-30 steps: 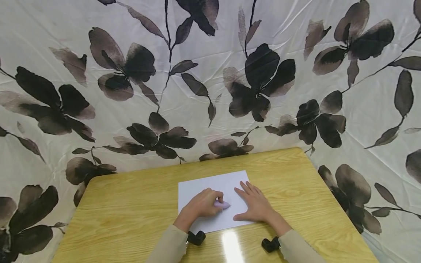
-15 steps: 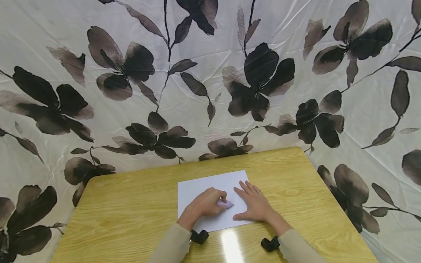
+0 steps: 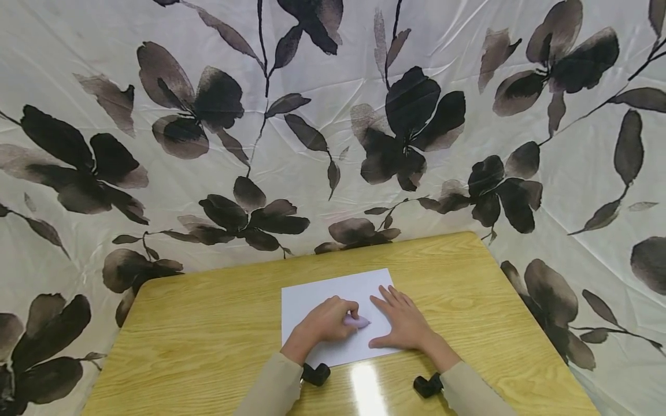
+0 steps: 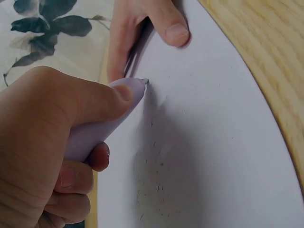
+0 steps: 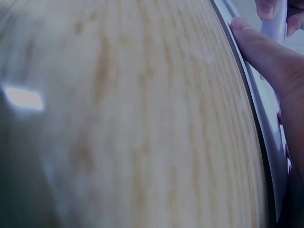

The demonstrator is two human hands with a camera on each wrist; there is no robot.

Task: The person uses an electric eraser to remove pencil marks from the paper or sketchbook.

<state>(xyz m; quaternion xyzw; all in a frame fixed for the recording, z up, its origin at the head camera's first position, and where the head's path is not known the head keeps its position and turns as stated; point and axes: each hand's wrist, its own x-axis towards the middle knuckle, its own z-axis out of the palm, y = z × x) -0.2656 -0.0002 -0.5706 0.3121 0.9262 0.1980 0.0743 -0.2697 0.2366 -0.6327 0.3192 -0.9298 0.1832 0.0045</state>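
Observation:
My left hand (image 3: pixel 325 320) grips a lilac electric eraser (image 3: pixel 360 322) with a tapered nose, thumb along its side. In the left wrist view the small pale tip of the eraser (image 4: pixel 102 130) meets a white sheet of paper (image 4: pixel 232 147). Short dark crumbs are scattered on the sheet below the tip. My right hand (image 3: pixel 403 320) lies flat with spread fingers over the right side of the paper (image 3: pixel 307 297). The right wrist view catches the thumb of that hand (image 5: pixel 270 57) at the sheet's near edge.
The sheet lies on a yellow wood-grain table (image 3: pixel 198 329), with a bright glare patch in front of it. A pale curtain with dark flowers (image 3: pixel 291 190) hangs behind and beside the table. Black wrist devices (image 3: pixel 315 374) sit by both cuffs.
My left hand has moved slightly right across the sheet with the eraser, mostly in the first half second. The right hand has stayed in place.

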